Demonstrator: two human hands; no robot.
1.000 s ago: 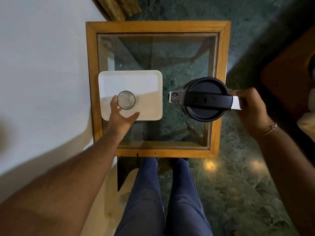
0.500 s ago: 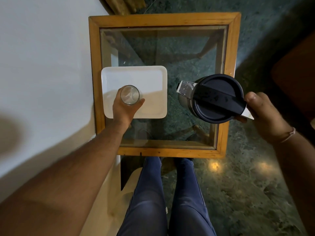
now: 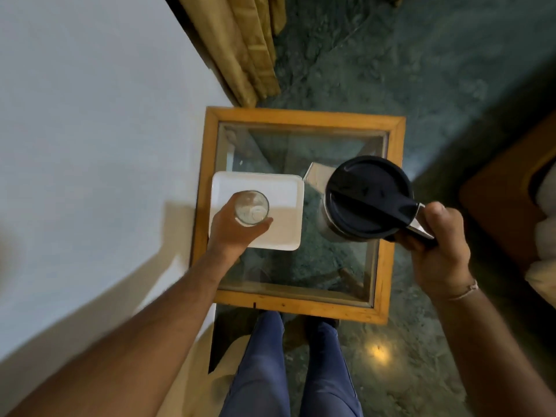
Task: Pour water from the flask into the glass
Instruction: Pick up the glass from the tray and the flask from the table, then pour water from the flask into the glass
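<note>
Now the left hand (image 3: 233, 233) has its grip clenched round the glass (image 3: 251, 207), a clear round tumbler over the smooth white square tray (image 3: 282, 191). Right of that grip, the right hand (image 3: 440, 251) grasps the handle of the flask (image 3: 365, 200), a steel body under a glossy black round lid, its spout turned toward the tray. Compared with half a second ago, the flask sits tilted further and closer to the tray, and the glass is gripped more fully. Beneath both grips lies the surface (image 3: 301, 118), glass framed in orange wood; blue trouser legs (image 3: 264, 371) show below it.
</note>
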